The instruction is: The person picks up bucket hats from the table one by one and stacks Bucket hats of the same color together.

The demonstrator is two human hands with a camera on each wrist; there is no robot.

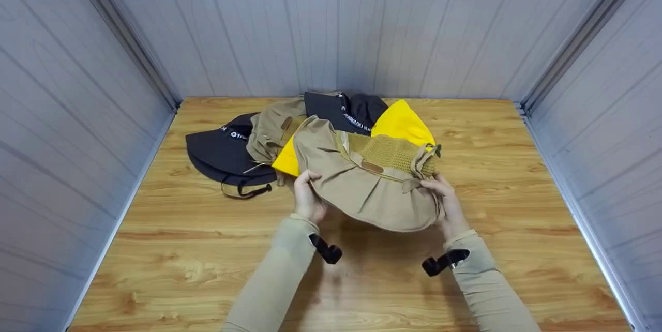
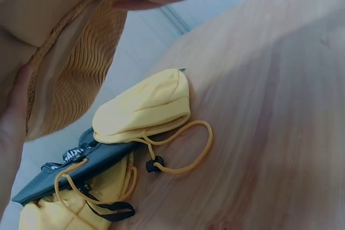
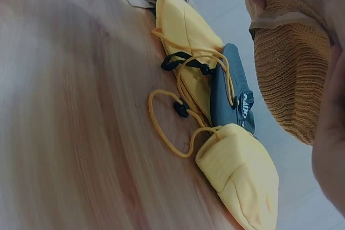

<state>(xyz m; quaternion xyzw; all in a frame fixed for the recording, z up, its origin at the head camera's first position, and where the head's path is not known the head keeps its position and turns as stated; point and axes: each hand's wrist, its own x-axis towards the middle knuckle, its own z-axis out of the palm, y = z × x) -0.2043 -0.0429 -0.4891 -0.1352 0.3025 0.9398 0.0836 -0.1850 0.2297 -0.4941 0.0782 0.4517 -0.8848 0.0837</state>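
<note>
Both hands hold up a beige sun hat (image 1: 372, 195) with a mustard mesh crown, its wide brim tilted toward the head camera. The left hand (image 1: 309, 200) grips the brim's left edge with the thumb on top. On the opposite side, the right hand (image 1: 447, 205) pinches the brim near a fabric strap, thumb over the cloth. From below, the wrist views show the hat's ribbed mesh crown (image 3: 291, 74) hanging between the hands. Behind and beneath it, a yellow hat (image 1: 403, 122) lies on the wooden table, its drawstring and black toggle (image 2: 154, 164) resting on the surface.
Other hats lie in a pile at the back: a black hat (image 1: 222, 153) at the left, a second beige hat (image 1: 269, 127), a black brim (image 1: 326, 109) with white lettering, and another yellow hat (image 3: 186, 30). Pale panel walls (image 1: 336, 27) enclose the table (image 1: 181, 270) on three sides.
</note>
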